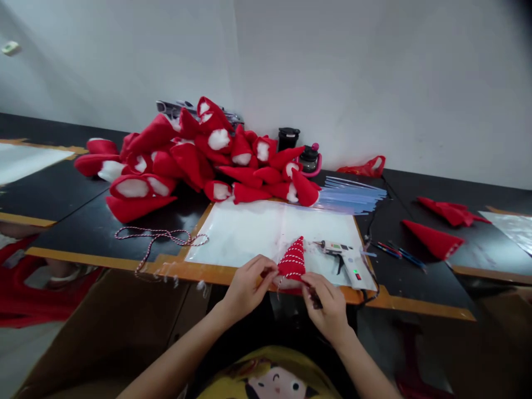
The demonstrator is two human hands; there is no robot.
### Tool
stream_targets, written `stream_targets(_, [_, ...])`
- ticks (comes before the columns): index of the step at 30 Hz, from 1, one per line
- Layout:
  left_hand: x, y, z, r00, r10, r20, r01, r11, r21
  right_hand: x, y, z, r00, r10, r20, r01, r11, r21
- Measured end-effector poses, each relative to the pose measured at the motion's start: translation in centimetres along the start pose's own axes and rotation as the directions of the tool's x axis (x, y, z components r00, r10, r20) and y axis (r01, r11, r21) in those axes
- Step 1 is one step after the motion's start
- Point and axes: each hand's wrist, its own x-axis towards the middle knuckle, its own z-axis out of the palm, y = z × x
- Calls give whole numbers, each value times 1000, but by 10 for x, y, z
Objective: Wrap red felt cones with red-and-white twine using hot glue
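Note:
A small red felt cone (292,259) with red-and-white cord wound around it stands tip up at the front edge of the white work sheet (245,230). White stuffing shows at its base. My left hand (252,281) pinches the cone's lower left side, where a short cord end hangs down. On the lower right side, the fingertips of my right hand (326,302) are closed on the cone's edge. A white glue gun (348,260) lies just right of the cone, its nozzle pointing left.
Stuffed red cones (187,160) are heaped at the back left. Loose cord (162,235) lies at left. Clear glue sticks (351,195), a black bottle (288,138) and a red bag (366,167) sit behind. Pens (399,252) and another red cone (432,238) lie at right.

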Motion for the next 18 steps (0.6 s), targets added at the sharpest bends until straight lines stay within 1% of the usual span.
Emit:
stream_targets(2, [-1,3,5,999,15,-30,-13,997,80,0,-1,1,1000,-15,-20,16,1000,16])
stream_targets(4, [-2,4,10,1000,16,-6,-15,990,142,-2,-2,2,1000,-3,-30,4,999,40])
stream_targets(5, [-2,4,11,1000,-1,24,-2,990,142,-3,-2,3,1000,11,-25,-9,999,50])
stream_targets(6, [-2,4,10,998,-30,61,22,993,116,-4,-1,3,1000,21,-13,-20,998,59])
stream_targets(8, [0,4,5,982,-104,157,105,994,4,-8,1,3,999,37,12,-38,997,74])
stream_targets(11, [6,4,-7,928,-214,305,278,943,-183,-12,3,-1,999,42,26,-44,996,83])
stream_targets(13, [10,4,-12,898,-269,348,365,897,-248,-13,4,-3,999,34,27,-36,996,78])
stream_targets(14, [12,3,-13,898,-281,339,375,892,-251,-13,5,-4,999,29,24,-30,996,81])
stream_targets(15, [12,2,-12,909,-279,310,357,904,-234,-13,5,-5,999,27,24,-29,996,89])
stream_targets(17, [12,0,-7,952,-226,207,260,953,-153,-13,5,-5,999,31,33,-35,992,118])
stream_targets(18, [10,-1,-4,974,-168,150,185,977,-104,-13,5,-4,999,37,40,-42,990,136])
